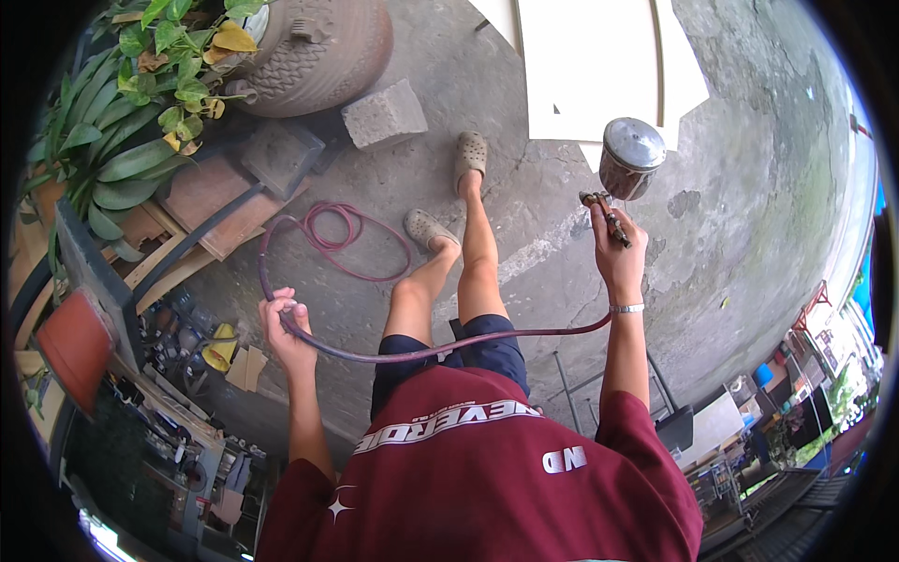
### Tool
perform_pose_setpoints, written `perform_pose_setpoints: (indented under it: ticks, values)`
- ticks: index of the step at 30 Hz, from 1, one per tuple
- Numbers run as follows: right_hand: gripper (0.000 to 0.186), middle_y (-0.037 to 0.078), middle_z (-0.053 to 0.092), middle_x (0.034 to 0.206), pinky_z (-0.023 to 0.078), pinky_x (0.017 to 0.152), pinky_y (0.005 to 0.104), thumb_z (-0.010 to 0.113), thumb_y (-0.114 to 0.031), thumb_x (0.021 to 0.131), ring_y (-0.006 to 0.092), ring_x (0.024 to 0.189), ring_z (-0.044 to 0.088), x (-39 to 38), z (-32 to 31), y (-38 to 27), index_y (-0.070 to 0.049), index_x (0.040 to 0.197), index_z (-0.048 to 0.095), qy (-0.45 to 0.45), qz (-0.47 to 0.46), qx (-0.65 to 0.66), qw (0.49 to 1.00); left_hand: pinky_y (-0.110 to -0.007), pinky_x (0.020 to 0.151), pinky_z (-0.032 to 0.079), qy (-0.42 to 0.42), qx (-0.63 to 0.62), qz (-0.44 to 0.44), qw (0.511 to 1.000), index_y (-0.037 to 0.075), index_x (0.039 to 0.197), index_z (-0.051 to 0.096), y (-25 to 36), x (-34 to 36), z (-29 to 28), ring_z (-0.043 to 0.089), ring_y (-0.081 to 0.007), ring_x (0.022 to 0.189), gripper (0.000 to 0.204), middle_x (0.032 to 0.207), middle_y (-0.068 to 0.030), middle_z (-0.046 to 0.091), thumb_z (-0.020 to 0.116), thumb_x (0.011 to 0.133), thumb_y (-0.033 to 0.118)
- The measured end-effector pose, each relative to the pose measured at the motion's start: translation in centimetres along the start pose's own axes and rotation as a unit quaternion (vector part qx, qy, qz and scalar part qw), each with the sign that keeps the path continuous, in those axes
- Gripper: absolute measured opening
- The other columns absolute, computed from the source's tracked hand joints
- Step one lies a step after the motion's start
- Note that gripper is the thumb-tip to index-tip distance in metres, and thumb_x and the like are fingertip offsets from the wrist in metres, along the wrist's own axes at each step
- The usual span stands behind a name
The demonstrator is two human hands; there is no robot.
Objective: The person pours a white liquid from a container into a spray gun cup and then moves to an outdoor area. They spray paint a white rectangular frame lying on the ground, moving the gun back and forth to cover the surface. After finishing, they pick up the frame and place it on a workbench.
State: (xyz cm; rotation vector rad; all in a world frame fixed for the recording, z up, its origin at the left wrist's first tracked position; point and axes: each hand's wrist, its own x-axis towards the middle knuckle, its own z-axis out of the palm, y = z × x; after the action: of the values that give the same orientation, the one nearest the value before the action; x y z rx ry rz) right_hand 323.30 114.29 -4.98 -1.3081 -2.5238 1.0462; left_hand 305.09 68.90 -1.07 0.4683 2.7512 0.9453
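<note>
My right hand is closed around a paint spray gun, held out ahead on the right. On top of the gun sits a round metal cup with a silver lid. A dark red hose sags across in front of my body, from near my right wrist to my left. My left hand has its fingers curled around this hose. Beyond my left hand the hose runs on to loose coils on the floor.
White panels stand ahead near the gun. A concrete block, a large clay pot and leafy plants are at the far left. Wooden boards and cluttered tools lie left. A metal frame stands at the right.
</note>
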Motion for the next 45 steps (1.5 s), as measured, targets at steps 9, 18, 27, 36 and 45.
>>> perform_pose_setpoints:
  ticks: [9, 18, 27, 36, 45]
  values:
    - [0.025, 0.007, 0.052, 0.057, 0.040, 0.050, 0.0263, 0.070, -0.020, 0.097, 0.0056, 0.055, 0.044, 7.3, 0.4, -0.3, 0.002, 0.106, 0.075, -0.004, -0.036, -0.002, 0.999, -0.039, 0.082, 0.050, 0.022, -0.022, -0.015, 0.999, 0.001, 0.103, 0.059, 0.4, 0.4, 1.2, 0.060, -0.0292, 0.098, 0.020, 0.111, -0.0168, 0.064, 0.066, 0.096, 0.018]
    - [0.034, 0.005, 0.064, 0.061, 0.048, 0.054, 0.0286, 0.068, -0.036, 0.099, 0.0077, 0.056, 0.061, 20.2, 2.6, -2.4, -0.006, 0.108, 0.078, 0.013, -0.055, -0.035, 0.998, -0.039, 0.081, 0.050, 0.051, -0.030, -0.076, 0.995, 0.001, 0.101, 0.058, 2.5, 2.2, 2.0, 0.060, -0.0288, 0.099, 0.021, 0.111, -0.0160, 0.063, 0.067, 0.096, 0.020]
    - [0.052, 0.004, 0.065, 0.058, 0.048, 0.046, 0.0273, 0.070, -0.050, 0.094, 0.0097, 0.046, 0.060, 32.7, 4.7, -4.3, 0.000, 0.080, 0.073, 0.056, -0.125, -0.027, 0.990, -0.040, 0.082, 0.049, 0.073, -0.047, -0.123, 0.989, 0.001, 0.102, 0.058, 4.7, 4.4, 3.3, 0.060, -0.0294, 0.099, 0.024, 0.111, -0.0161, 0.063, 0.070, 0.094, 0.022]
    - [0.057, 0.006, 0.069, 0.060, 0.053, 0.053, 0.0303, 0.066, -0.057, 0.093, 0.0127, 0.052, 0.065, 41.7, 4.9, -8.2, -0.002, 0.080, 0.076, 0.084, -0.100, -0.056, 0.990, -0.040, 0.086, 0.048, 0.062, -0.036, -0.143, 0.987, 0.002, 0.102, 0.057, 5.6, 6.0, 3.8, 0.061, -0.0315, 0.105, 0.024, 0.112, -0.0160, 0.062, 0.071, 0.093, 0.018]
    - [0.056, 0.007, 0.068, 0.060, 0.051, 0.049, 0.0274, 0.068, -0.053, 0.093, 0.0122, 0.049, 0.064, 41.1, 4.8, -7.1, 0.001, 0.080, 0.075, 0.113, -0.134, -0.028, 0.984, -0.039, 0.085, 0.049, 0.059, -0.046, -0.150, 0.986, 0.002, 0.102, 0.056, 5.5, 6.8, 3.7, 0.062, -0.0301, 0.106, 0.024, 0.112, -0.0154, 0.061, 0.070, 0.094, 0.020]
